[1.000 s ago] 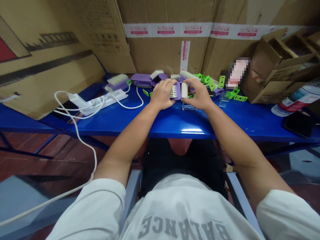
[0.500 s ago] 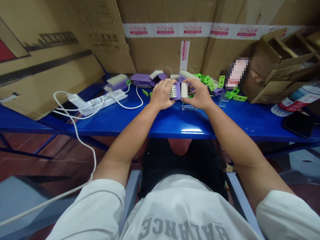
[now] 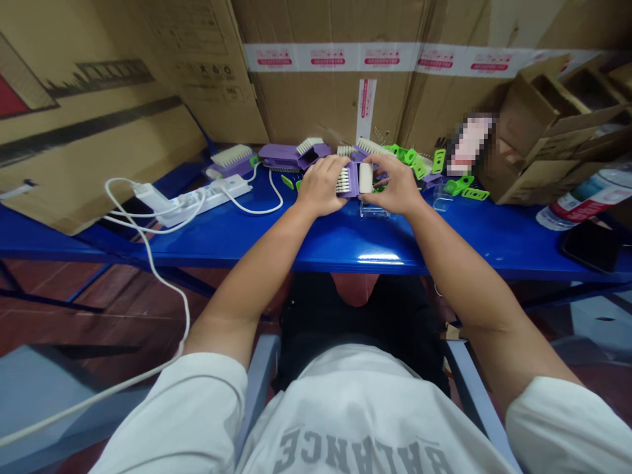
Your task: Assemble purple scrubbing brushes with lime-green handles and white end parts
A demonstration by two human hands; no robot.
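Observation:
My left hand [image 3: 320,187] is closed around a purple brush [image 3: 347,180] with white bristles, held just above the blue table [image 3: 306,240]. My right hand [image 3: 395,186] grips a small white roller piece [image 3: 365,178] and presses it against the brush's right end. Both hands meet at the table's middle, close to the back. A clear plastic piece [image 3: 372,210] lies on the table under my right hand.
More purple brushes [image 3: 284,157] and green plastic clips [image 3: 464,187] lie behind my hands. A white power strip [image 3: 207,196] with cables sits at left. Cardboard boxes [image 3: 320,72] wall the back; a bottle [image 3: 582,201] and a dark phone [image 3: 590,245] lie at right.

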